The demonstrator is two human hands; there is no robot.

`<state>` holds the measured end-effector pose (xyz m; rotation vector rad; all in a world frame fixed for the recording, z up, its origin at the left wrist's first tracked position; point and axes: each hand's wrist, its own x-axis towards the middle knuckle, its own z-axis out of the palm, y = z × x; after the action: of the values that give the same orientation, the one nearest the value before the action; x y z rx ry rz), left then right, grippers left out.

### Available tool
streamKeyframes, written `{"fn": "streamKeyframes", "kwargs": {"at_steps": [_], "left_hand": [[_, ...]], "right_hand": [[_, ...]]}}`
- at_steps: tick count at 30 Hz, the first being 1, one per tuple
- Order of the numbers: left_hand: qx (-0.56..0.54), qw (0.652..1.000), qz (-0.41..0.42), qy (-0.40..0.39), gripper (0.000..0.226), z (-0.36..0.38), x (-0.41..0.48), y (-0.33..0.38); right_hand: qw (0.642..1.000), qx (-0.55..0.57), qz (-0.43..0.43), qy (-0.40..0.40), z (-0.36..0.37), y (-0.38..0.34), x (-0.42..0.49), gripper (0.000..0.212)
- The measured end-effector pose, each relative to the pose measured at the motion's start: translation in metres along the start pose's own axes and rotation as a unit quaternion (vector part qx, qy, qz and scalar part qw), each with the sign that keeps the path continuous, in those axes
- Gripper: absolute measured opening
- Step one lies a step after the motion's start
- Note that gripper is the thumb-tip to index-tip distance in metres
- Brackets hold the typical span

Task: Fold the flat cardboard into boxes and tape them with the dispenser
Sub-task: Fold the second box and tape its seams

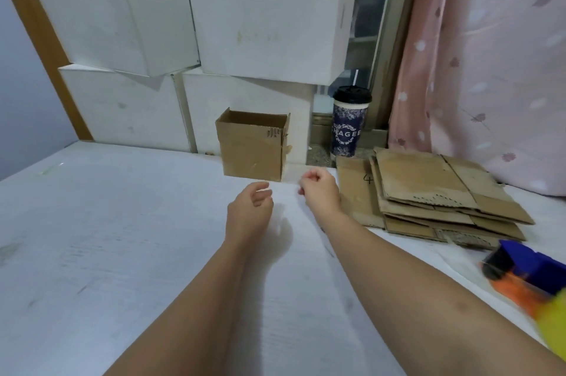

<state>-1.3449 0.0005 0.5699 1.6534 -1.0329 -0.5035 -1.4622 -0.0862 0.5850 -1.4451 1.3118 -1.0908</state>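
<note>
An assembled brown cardboard box (252, 145) stands upright with its top open at the back of the white table (122, 253). A stack of flat cardboard sheets (428, 191) lies to the right. The blue, orange and yellow tape dispenser (526, 274) rests at the right edge, partly cut off. My left hand (249, 207) hovers over the table just in front of the box, fingers loosely curled, holding nothing. My right hand (318, 188) is beside it, next to the stack, fingers curled in with nothing visible in them.
A dark blue paper cup (349, 124) with a black lid stands behind the stack by the window frame. White boxes (260, 8) line the back wall. A pink curtain (490, 69) hangs at the right.
</note>
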Motion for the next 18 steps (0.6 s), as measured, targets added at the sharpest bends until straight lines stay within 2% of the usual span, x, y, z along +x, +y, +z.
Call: {"fn": "streamKeyframes", "kwargs": {"at_steps": [5,7,9,12,14,18], "left_hand": [[0.028,0.999,-0.018,0.018,0.023,-0.001,0.003,0.002],[0.056,0.998,-0.001,0.001,0.021,0.003,-0.002,0.002],[0.045,0.999,-0.008,-0.024,0.017,0.006,-0.01,0.006],[-0.082,0.994,-0.056,-0.047,0.014,0.011,-0.022,0.017],[-0.163,0.982,-0.078,-0.047,0.017,0.019,-0.029,0.031],[-0.172,0.977,-0.061,-0.108,0.018,0.049,-0.041,0.068]], "right_hand": [[0.994,-0.06,-0.066,-0.06,-0.028,0.007,-0.064,0.021],[0.98,-0.132,-0.123,-0.081,-0.05,0.006,-0.081,0.021],[0.951,-0.242,-0.175,-0.081,-0.079,0.003,-0.085,0.02],[0.914,-0.339,-0.217,-0.051,-0.121,-0.004,-0.08,0.016],[0.916,-0.338,-0.215,-0.02,-0.145,-0.01,-0.073,0.015],[0.946,-0.284,-0.137,0.075,-0.187,-0.012,-0.059,0.012]]}}
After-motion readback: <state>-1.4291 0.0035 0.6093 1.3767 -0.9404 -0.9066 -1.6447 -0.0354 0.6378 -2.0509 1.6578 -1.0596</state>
